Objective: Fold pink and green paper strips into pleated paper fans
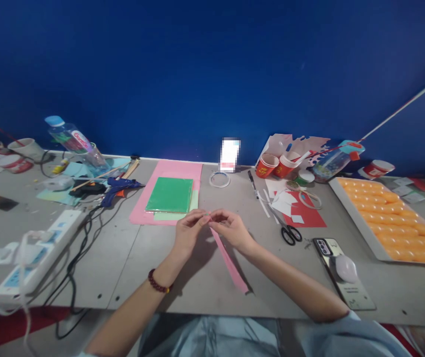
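Observation:
A long pink paper strip (228,260) hangs down from my fingertips toward the front of the table. Its upper end is pinched between my left hand (191,229) and my right hand (231,228), which meet over the middle of the table. Both hands are closed, thumbs against forefingers, so the very end of the strip is mostly hidden. Just beyond my left hand lies a green pack of paper (170,195), on top of pink sheets (164,169). A pair of black-handled scissors (290,234) rests to the right of my right hand.
At left are a white power strip (45,253) with black cables and a blue glue gun (118,188). To the right lie a phone (342,272), a tray of orange balls (374,255), red paper cups (267,166) and paper scraps (283,202). A blue wall (197,74) rises behind.

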Motion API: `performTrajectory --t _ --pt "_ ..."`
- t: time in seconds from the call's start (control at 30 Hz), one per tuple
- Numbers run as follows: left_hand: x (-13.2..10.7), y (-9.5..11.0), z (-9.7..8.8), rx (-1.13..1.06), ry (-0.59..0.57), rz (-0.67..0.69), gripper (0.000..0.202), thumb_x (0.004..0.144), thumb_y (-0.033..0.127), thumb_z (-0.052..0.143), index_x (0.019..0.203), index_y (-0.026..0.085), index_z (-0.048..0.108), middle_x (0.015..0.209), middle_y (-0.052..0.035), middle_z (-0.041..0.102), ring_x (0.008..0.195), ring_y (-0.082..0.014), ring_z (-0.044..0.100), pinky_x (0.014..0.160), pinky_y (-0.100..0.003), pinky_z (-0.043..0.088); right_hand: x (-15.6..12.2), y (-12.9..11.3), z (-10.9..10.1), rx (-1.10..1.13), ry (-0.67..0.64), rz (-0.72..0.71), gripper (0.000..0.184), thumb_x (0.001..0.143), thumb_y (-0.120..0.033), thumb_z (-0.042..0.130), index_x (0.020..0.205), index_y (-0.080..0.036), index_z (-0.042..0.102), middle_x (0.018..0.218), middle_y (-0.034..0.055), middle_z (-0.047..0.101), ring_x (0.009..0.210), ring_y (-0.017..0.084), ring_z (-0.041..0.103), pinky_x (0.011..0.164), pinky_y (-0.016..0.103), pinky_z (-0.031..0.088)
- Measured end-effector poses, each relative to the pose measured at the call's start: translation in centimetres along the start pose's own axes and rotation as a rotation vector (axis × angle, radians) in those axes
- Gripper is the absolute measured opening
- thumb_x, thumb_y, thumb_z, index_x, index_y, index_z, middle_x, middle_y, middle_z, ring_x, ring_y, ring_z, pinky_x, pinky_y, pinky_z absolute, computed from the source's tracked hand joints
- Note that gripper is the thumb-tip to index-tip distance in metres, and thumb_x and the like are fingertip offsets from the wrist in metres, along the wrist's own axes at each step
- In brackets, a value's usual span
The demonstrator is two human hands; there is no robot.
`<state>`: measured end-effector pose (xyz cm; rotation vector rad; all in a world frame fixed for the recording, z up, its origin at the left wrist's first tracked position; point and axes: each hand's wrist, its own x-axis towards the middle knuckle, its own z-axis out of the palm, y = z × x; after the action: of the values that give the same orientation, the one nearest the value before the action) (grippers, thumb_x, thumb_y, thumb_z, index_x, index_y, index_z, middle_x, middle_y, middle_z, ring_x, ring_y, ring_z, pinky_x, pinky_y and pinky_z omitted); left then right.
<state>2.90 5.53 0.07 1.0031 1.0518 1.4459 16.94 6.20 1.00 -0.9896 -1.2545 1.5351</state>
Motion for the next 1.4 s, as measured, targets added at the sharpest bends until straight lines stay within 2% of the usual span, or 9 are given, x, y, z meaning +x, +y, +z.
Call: performTrajectory --t 0.13,0.33,0.5,0.77,1.13,1.4 --pt "0.1 -0.1 0.0 -0.021 0.008 0.006 0.015 0.063 0.032 0.077 0.061 0.018 0.070 0.072 -0.0020 0.061 0.072 -0.0139 0.055 0.069 -0.026 0.045 0.1 0.0 0.1 0.000 -0.026 0.043 0.027 0.065 -0.034 0.074 0.083 -0.018 0.062 0.076 0.0001 0.065 0.071 0.012 0.060 0.072 0.027 0.048" --pt "0.5 -0.2 -0.3 -0.088 0.102 -0.115 0.023 0.060 0.038 0.078 0.064 0.016 0.070 0.061 -0.0004 0.060 0.057 -0.0105 0.049 0.058 -0.024 0.040 0.0 -0.4 -0.3 0.051 -0.138 0.213 0.042 0.062 -0.034 0.077 0.096 -0.018 0.058 0.073 -0.0002 0.068 0.068 0.015 0.065 0.073 0.032 0.050" --pt "0.6 -0.2 -0.3 -0.109 0.142 -0.152 0.028 0.055 0.038 0.080 0.068 0.015 0.072 0.060 0.0004 0.060 0.053 -0.0078 0.047 0.055 -0.022 0.039 0.0 -0.6 -0.5 -0.034 -0.139 0.268 0.036 0.064 -0.040 0.075 0.086 -0.016 0.061 0.071 0.0022 0.069 0.067 0.016 0.066 0.069 0.029 0.048" --pt "0.7 0.3 0.0 -0.129 0.182 -0.205 0.029 0.050 0.036 0.083 0.065 0.014 0.071 0.065 -0.0022 0.064 0.059 -0.0107 0.053 0.055 -0.022 0.043 -0.1 -0.5 -0.4 -0.059 -0.149 0.268 0.035 0.064 -0.040 0.074 0.085 -0.014 0.063 0.073 0.0035 0.070 0.064 0.014 0.065 0.066 0.027 0.048" --pt "1.0 0.3 -0.3 -0.216 0.223 -0.225 0.027 0.050 0.034 0.084 0.066 0.015 0.070 0.069 -0.0010 0.066 0.062 -0.0111 0.057 0.057 -0.024 0.043 -0.6 -2.5 0.2 -0.011 -0.100 0.341 0.026 0.068 -0.031 0.072 0.088 -0.017 0.064 0.074 0.0036 0.072 0.064 0.015 0.067 0.058 0.026 0.053" --pt "1.6 0.2 -0.8 -0.260 0.261 -0.216 0.028 0.051 0.033 0.084 0.066 0.016 0.068 0.070 -0.0001 0.066 0.063 -0.0099 0.058 0.062 -0.024 0.044 -0.4 -2.3 -0.3 -0.014 -0.139 0.356 0.030 0.069 -0.027 0.072 0.096 -0.016 0.064 0.080 0.0056 0.073 0.071 0.016 0.069 0.067 0.028 0.054"
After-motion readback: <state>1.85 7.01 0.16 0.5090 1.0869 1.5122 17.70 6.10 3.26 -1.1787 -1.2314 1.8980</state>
